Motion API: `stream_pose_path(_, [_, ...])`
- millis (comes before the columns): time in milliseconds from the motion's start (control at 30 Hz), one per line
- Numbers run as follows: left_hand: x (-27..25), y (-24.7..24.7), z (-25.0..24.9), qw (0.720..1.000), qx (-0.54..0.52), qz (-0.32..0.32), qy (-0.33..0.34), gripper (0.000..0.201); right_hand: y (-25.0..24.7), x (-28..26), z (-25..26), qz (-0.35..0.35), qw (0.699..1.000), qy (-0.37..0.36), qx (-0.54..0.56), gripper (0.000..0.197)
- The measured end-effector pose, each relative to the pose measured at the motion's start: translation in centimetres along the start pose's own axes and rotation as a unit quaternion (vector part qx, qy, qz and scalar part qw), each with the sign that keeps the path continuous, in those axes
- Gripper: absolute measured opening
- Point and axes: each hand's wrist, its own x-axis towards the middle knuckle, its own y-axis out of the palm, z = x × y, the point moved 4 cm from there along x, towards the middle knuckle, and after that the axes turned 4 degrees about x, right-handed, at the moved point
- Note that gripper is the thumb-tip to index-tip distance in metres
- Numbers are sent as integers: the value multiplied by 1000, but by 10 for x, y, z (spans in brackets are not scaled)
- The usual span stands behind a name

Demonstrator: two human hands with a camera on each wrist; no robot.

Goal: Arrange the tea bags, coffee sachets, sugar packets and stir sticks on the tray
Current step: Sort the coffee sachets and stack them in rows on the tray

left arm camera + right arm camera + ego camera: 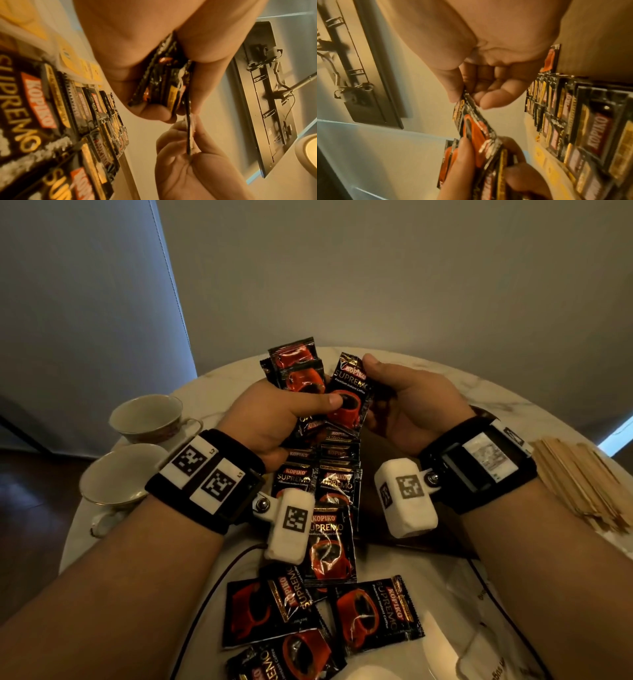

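Note:
My left hand [301, 409] grips a stack of black-and-red coffee sachets [298, 371] above the table, seen edge-on in the left wrist view [161, 81]. Its thumb lies across one sachet [349, 398] pulled sideways from the stack. My right hand [394, 392] pinches that sachet's top corner between thumb and fingers [453, 94]. Below the hands, more sachets [318, 477] lie in overlapping rows on the dark brown tray [442, 539]. Several loose sachets [370, 614] lie on the table in front. Wooden stir sticks [582, 484] are piled at the right.
Two empty teacups [147, 416] [120, 474] stand at the left edge of the round white marble table [428, 378]. A pale plastic bag [493, 659] with yellow packets [68, 56] lies at the near right. A wall rises behind the table.

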Motion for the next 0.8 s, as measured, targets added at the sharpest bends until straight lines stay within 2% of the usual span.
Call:
stream_pose_path(67, [2,-4,1,999,-3,-34,3,26,-1,0,0,8,1000,8,3,50])
stream_pose_path(200, [5,-9,5,997,-20,-68,-12,29,7,-12,4,91,993,2,-80,21])
stream_pose_path(233, [5,-8,5,997,-22,-70,-17,28,8,-13,5,92,991,-3,-100,22])
stream_pose_path(300, [5,-7,5,997,-33,-71,-27,28,5,-12,12,58,994,-22,-90,24])
stream_pose_path(400, [6,-9,3,995,-62,-75,-32,15,-18,4,24,-55,997,-49,-13,18])
stream_pose_path(467, [7,-13,2,993,-74,-89,-32,10,-40,19,26,-128,991,-35,19,17])
stream_pose_path(533, [7,-15,1,992,-75,-95,-30,12,-61,33,20,-177,984,15,-3,10])
stream_pose_path(633, [7,-16,-1,992,-76,-96,-26,17,-83,52,6,-207,969,92,-96,7])
stream_pose_path(800, [8,-18,-1,992,-73,-100,-33,16,-91,71,-8,-216,949,121,-196,9])
